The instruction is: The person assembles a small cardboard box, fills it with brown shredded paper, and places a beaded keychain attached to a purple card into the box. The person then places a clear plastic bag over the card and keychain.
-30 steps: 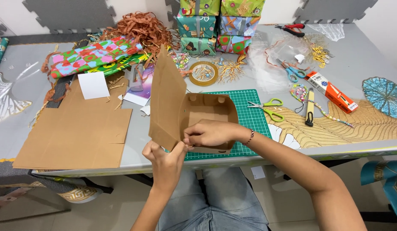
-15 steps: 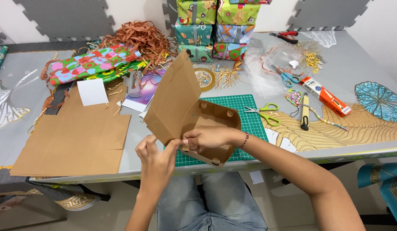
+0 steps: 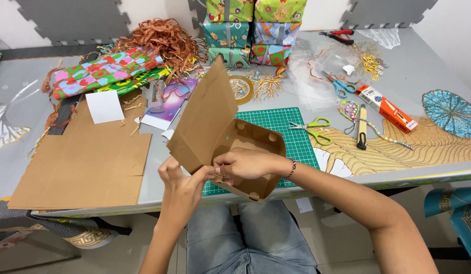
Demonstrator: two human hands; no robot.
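— What do you see from the head camera?
— A brown cardboard box (image 3: 230,147) is held up at the near edge of the table (image 3: 433,66). The left hand (image 3: 180,183) pinches its near corner. The right hand (image 3: 245,165) grips the front wall.
— Is it done?
— No. The walls are folded up, but the lid is open.

Box (image 3: 230,147): matt brown cardboard, smooth. Cutting mat (image 3: 281,124): green, matt, gridded. Bench (image 3: 428,66): smooth grey. Gift boxes (image 3: 256,30): glossy patterned paper.
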